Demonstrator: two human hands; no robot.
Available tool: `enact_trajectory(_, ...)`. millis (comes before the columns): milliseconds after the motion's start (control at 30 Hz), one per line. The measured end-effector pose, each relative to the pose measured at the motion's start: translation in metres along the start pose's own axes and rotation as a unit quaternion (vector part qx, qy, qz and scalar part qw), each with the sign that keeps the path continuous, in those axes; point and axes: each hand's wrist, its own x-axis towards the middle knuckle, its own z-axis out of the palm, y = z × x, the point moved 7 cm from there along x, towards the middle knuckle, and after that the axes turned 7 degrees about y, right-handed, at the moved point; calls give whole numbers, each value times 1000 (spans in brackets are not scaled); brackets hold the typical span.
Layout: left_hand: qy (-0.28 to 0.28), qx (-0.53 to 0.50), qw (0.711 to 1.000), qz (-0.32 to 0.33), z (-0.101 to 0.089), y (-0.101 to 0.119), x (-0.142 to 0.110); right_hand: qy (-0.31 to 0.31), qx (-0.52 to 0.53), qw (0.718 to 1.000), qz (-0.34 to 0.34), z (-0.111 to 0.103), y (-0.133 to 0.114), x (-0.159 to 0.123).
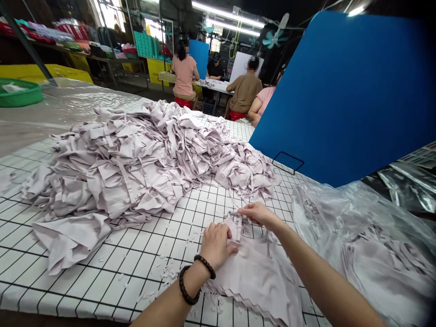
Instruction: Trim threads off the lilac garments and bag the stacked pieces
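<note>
Presently the left hand (214, 244) is pressing flat a garment (259, 272) whose strap (237, 222) the right hand (258, 212) is pinching (table front edge), a large heap (143, 159) remaining, bag (371, 245) part-filled.

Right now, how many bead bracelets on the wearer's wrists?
2, both on the left wrist: one bead bracelet nearer the left hand, the other further up the forearm. The right wrist shows none.
</note>
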Motion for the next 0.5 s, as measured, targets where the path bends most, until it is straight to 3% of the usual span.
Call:
enact_trajectory(33,-1,-4,1000,-3,0,0,0,82,-72,994,-30,-14,-15,15)
enact_trajectory(100,0,-13,1000,-10,-1,0,-1,240,-166,951,-103,-31,-55,40)
enact_trajectory(133,2,-18,1000,-14,-2,1,-1,274,-187,934,-132,-30,-74,51)
enact_trajectory(233,27,-70,997,-32,-9,1,0,263,-197,927,-178,-14,-114,80)
enact_trajectory(300,56,-142,987,-49,-16,-1,3,250,-185,930,-197,-14,-122,84)
enact_trajectory(400,104,-255,957,-93,-24,-12,11,251,-124,925,-258,-39,-108,64)
enact_trajectory(500,135,-316,928,-145,-25,-27,24,198,1,939,-281,-68,-63,39)
